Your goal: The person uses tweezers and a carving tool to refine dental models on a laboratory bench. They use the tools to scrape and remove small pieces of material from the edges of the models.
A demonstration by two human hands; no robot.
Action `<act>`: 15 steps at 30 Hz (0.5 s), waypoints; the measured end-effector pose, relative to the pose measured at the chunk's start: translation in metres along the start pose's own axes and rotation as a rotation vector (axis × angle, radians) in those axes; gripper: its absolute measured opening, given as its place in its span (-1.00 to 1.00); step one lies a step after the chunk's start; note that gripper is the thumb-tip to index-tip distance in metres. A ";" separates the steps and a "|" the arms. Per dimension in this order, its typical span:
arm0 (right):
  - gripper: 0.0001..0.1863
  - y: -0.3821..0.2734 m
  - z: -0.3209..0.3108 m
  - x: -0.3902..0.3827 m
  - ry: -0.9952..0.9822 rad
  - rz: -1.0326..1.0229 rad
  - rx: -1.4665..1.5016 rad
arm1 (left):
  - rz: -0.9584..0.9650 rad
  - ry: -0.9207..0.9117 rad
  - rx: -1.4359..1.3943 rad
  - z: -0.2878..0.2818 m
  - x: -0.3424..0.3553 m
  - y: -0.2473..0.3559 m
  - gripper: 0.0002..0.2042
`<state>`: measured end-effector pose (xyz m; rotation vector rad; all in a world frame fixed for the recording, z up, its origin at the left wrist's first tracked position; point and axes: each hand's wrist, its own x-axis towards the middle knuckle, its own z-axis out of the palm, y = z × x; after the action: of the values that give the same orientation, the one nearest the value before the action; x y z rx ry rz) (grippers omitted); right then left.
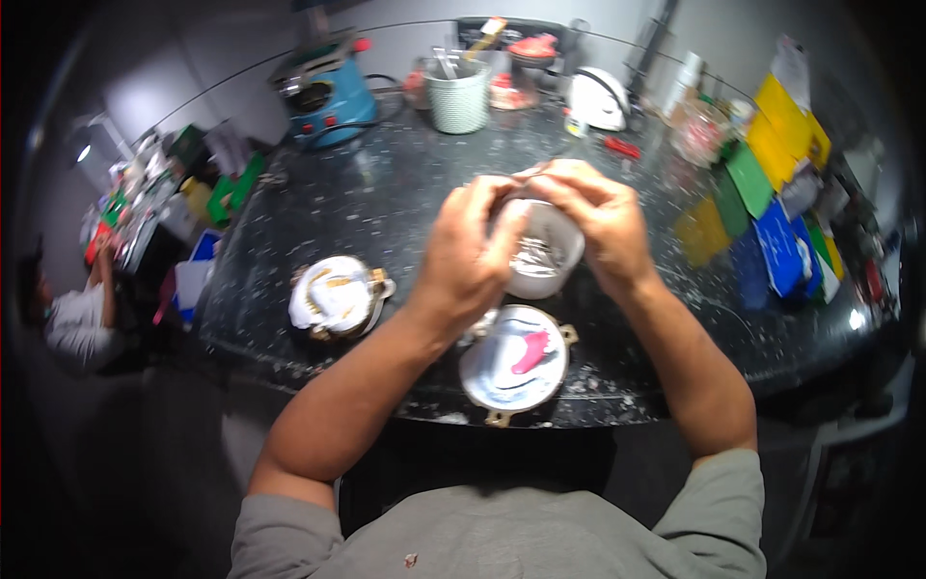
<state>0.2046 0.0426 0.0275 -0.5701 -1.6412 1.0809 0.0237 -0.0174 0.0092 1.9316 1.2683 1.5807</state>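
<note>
My left hand [468,246] and my right hand [600,217] meet over the worktop, fingers bent and fingertips pressed together. What they pinch, if anything, is too small and blurred to make out. Just below the fingertips is a white translucent cup [540,287] with shiny, silvery contents. Nearer to me lies a round brass-edged flask half [487,372] with a pale, smooth face and a curved pink piece [531,353] on it. To the left of my left forearm sits another flask half [359,311], filled with white plaster that bears a yellowish horseshoe-shaped arch [333,285].
Along the back of the dark speckled worktop [386,212] stand a blue machine [333,101], a pale green tool pot [457,104] and a white rounded object [598,98]. A small red item [622,147] lies there. Colourful packets [786,246] crowd the right. Another person [82,323] works at far left.
</note>
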 end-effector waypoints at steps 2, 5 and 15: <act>-0.80 0.001 -0.007 0.008 0.112 -0.072 0.058 | -0.027 -0.057 0.168 -0.001 0.001 0.004 -0.34; -0.78 0.007 -0.031 0.019 0.253 0.021 0.062 | 0.051 -0.140 0.339 0.012 -0.001 -0.020 0.07; -0.70 0.063 -0.115 0.032 0.294 0.140 0.168 | -0.054 0.050 0.620 -0.004 0.032 -0.051 0.14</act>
<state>0.2917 0.1406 -0.0052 -0.7041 -1.2586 1.1641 -0.0021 0.0348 -0.0074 2.1734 1.9904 1.3097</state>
